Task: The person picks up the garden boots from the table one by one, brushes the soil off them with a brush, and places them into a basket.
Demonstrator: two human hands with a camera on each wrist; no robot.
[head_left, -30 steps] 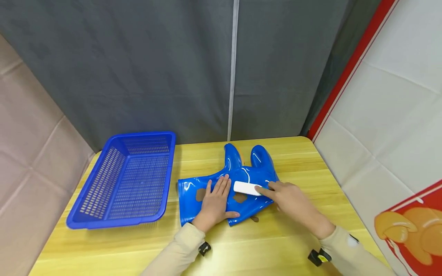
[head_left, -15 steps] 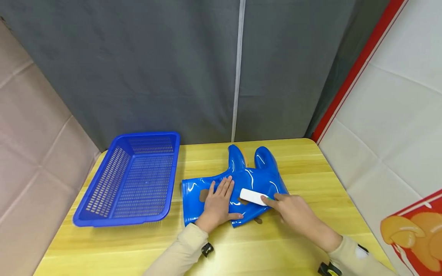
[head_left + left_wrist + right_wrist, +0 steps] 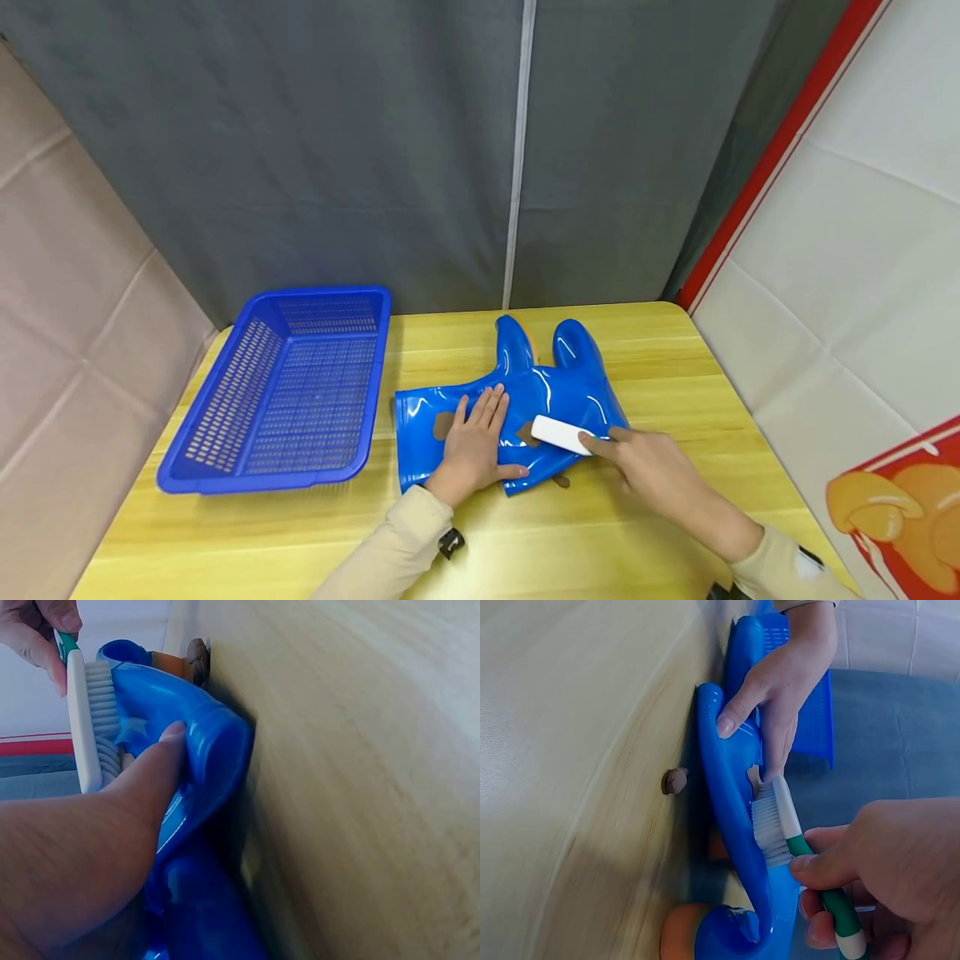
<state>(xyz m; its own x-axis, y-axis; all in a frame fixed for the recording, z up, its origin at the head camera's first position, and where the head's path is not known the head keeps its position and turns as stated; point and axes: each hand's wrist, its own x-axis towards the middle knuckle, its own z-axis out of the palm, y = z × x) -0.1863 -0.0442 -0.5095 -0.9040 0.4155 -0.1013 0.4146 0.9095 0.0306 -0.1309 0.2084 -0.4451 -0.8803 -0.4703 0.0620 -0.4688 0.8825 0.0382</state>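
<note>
Blue rubber rain boots (image 3: 577,385) lie on their sides on the table, toes pointing to the back. A brown patch (image 3: 444,426) marks the left shaft, and another lies beside the brush. My left hand (image 3: 474,450) rests spread on the boots, its thumb near a shaft's edge. My right hand (image 3: 660,475) grips the green and white handle of a scrub brush (image 3: 561,435). In the right wrist view, the white bristles (image 3: 768,825) face the boot and appear to touch it. The left wrist view shows the brush's white back and bristles beside my left thumb.
A blue plastic basket (image 3: 315,400) stands left of the boots. A small brown lump (image 3: 561,481) sits on the wooden table (image 3: 525,550) just in front of them. Behind hangs a grey curtain (image 3: 375,167); pale panels flank both sides.
My right hand has drawn the brush to the right and toward me across the boot, showing more of the brown patch. My left hand stays on the boots. The head view shifted slightly.
</note>
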